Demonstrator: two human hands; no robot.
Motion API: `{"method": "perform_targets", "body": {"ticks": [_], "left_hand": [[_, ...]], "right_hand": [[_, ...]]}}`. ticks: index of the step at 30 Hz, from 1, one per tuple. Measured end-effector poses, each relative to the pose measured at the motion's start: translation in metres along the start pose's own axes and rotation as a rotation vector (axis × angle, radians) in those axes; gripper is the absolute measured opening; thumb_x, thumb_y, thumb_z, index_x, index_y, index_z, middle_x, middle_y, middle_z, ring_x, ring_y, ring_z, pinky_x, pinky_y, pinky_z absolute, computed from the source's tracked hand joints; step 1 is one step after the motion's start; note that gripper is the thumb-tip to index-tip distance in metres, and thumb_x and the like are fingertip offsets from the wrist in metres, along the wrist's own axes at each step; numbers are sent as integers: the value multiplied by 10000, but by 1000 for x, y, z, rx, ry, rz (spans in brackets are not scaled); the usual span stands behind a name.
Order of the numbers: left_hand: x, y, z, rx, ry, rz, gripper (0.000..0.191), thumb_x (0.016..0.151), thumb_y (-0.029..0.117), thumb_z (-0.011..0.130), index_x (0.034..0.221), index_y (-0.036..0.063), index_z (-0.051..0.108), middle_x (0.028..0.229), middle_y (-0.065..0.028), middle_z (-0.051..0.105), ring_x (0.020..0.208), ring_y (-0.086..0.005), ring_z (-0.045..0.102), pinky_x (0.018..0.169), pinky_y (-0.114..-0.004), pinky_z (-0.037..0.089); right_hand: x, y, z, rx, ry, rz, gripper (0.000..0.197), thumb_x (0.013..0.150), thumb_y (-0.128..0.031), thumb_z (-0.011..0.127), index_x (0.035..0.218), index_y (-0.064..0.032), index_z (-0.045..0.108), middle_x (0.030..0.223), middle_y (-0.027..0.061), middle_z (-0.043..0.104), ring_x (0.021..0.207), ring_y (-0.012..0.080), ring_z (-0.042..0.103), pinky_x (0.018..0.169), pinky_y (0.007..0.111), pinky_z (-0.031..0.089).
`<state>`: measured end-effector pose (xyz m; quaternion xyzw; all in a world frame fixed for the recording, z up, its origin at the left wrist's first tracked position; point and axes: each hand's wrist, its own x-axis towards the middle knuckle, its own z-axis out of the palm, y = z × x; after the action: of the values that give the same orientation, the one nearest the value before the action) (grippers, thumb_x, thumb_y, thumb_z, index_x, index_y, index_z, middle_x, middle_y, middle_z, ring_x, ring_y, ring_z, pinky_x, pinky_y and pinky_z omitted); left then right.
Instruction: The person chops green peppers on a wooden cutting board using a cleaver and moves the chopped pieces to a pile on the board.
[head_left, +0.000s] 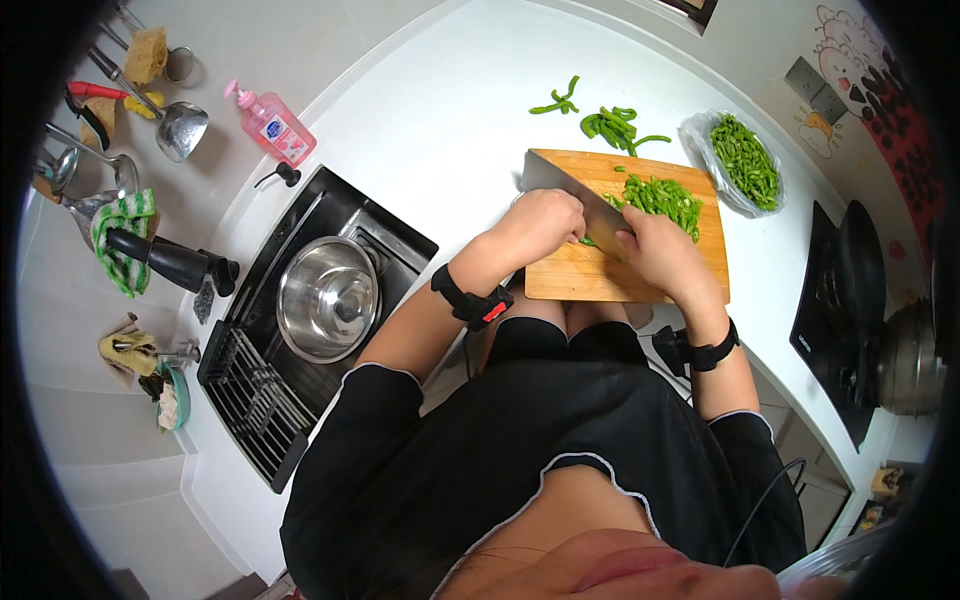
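My right hand (667, 251) grips a cleaver (574, 191), its broad steel blade standing across the wooden cutting board (555, 281). Close against the blade's left side, my left hand (544, 221) has its fingers curled down on a green pepper; only a small bit of the pepper (588, 241) shows by the fingertips. Chopped green pepper (664, 202) lies heaped on the board to the right of the blade. Beyond the board, several whole green peppers (615, 129) rest on the white counter (465, 135). The cleaver's handle is hidden in my right hand.
A plastic-lined bowl of chopped green pepper (744, 161) stands right of the board. At left, a steel pot (328, 300) sits in the black sink (409, 251), near a pink soap bottle (277, 131). A black cooktop (814, 322) holding a pan (861, 270) lies far right.
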<state>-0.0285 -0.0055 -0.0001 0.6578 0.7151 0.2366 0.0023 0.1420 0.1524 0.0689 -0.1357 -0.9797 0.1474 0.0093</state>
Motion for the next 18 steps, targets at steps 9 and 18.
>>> {"method": "perform_targets", "body": {"ticks": [9, 18], "left_hand": [[-2, -1, -5, -39, -6, -55, 83, 803, 152, 777, 856, 97, 810, 894, -74, 738, 919, -315, 694, 832, -429, 565], [-5, -2, -14, -130, -46, -36, 99, 822, 128, 789, 893, 60, 801, 940, -100, 730, 976, -323, 672, 875, -425, 551]], "right_hand": [[12, -10, 22, -32, 64, -39, 139, 961, -177, 622, 1016, -51, 602, 870, 210, 724, 857, 434, 699, 739, 555, 541], [24, -2, 28, 48, 82, 65, 217, 994, -255, 627, 1096, -64, 641, 955, 231, 736, 928, 444, 708, 794, 556, 562]]}}
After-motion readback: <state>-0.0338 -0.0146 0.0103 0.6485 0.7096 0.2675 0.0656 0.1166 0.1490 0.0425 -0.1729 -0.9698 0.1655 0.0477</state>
